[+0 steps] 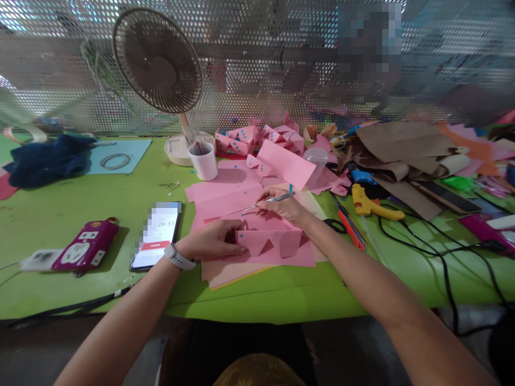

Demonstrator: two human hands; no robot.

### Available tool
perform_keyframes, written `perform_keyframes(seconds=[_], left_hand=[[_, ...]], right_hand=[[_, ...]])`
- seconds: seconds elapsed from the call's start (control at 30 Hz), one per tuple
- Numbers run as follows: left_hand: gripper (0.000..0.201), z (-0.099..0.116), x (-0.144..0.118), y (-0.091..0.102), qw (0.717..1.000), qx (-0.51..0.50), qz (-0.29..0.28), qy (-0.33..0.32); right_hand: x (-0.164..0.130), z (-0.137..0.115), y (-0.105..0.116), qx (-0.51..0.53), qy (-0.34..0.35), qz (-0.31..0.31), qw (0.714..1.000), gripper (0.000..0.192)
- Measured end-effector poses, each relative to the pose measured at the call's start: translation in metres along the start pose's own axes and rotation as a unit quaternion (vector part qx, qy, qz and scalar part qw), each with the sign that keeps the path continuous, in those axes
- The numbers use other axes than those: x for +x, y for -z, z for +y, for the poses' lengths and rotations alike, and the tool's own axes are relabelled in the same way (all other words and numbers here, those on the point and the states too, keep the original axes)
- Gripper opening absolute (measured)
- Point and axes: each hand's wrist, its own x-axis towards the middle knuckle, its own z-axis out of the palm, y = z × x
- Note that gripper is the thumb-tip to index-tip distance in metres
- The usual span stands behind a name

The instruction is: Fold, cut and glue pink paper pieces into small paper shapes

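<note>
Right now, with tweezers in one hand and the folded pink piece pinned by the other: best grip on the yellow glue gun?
Take the glue gun by its thick yellow body at the left end, coming from above. It lies flat on the green table, nozzle tapering right, so the taper probably gives the fingers poor purchase. Its black cord trails off toward the near right; approach from the far side to stay clear of it.

Folded pink paper (267,242), silver tweezers (269,201)
</note>
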Motion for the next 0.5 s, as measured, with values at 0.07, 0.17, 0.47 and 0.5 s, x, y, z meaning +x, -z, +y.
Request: perform_keyframes(seconds=[0.07, 0.17, 0.47, 0.5], left_hand=[[0.034, -0.0002, 0.0000, 0.0001, 1.000, -0.003, 0.000, 0.001], [0.034, 0.0002, 0.0000, 0.0005, 1.000, -0.009, -0.006, 0.003], [0.037, 0.0025, -0.0003, 0.0007, 1.000, 0.000, -0.005, 0.008], [0.037, 0.0026, -0.0005, 0.0005, 1.000, -0.005, -0.009, 0.011]], right_hand=[[0.0005, 0.0004, 0.0002, 0.002, -0.005, 0.001, 1.000, 0.032], [0.0014, 0.0017, 0.0006, 0.004, -0.009, 0.004, 1.000, 0.033], [0.0013, 0.0030, 0.0016, -0.002, -0.006, 0.007, 1.000, 0.034], [0.0012, 0.0031, 0.0018, -0.003, -0.006, 0.009, 1.000, 0.034]])
